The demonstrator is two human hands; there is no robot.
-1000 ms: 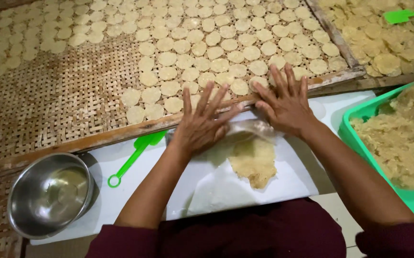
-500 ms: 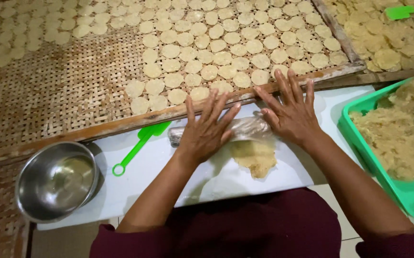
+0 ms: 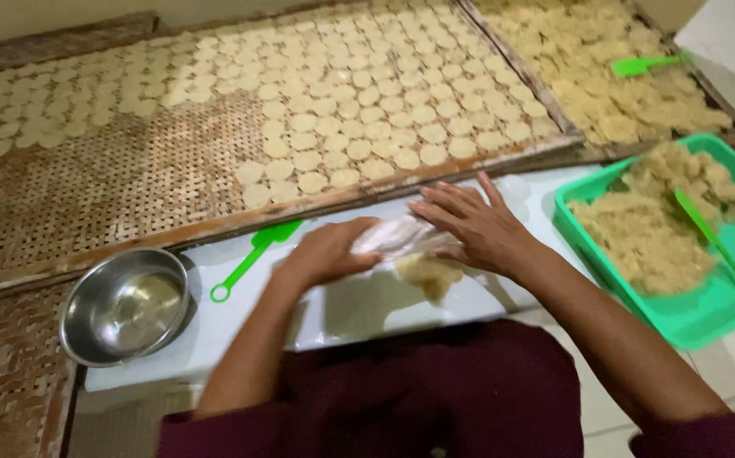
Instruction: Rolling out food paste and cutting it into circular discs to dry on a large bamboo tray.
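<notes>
the left hand [image 3: 326, 252] is curled, fingers closed around one end of a clear, crinkled plastic roll [image 3: 394, 235] that lies across a white board [image 3: 359, 305]; the right hand [image 3: 473, 225] rests flat on the roll's other end, fingers stretched out and slightly spread, gripping nothing. just beneath the roll, toward the person, a pale yellow lump of dough [image 3: 429, 275] sits on the board, rough and crumbly at the edge, partly hidden by the plastic. to the left on the same board lies a flat bright green plastic spatula [image 3: 255, 247] with a loop at the handle's end, and beside that a round, shiny steel bowl [image 3: 124, 306], one of each. beyond the board stretches a woven bamboo tray [image 3: 104, 191] in a wooden frame, its brown lattice dusted pale, the far and right parts covered with many small round flat dough discs [image 3: 367, 110] set in rows, too many to count. a second framed tray [image 3: 728, 114] to the right holds thicker, irregular pale pieces and a second green spatula [image 3: 643, 64]. at the right a green plastic rectangular tub [image 3: 707, 314] holds coarse, shredded-looking dough heaps and a third green tool [image 3: 711, 237]. the floor by the tub is pale tile. dark maroon sleeves and lap fill the bottom edge.
</notes>
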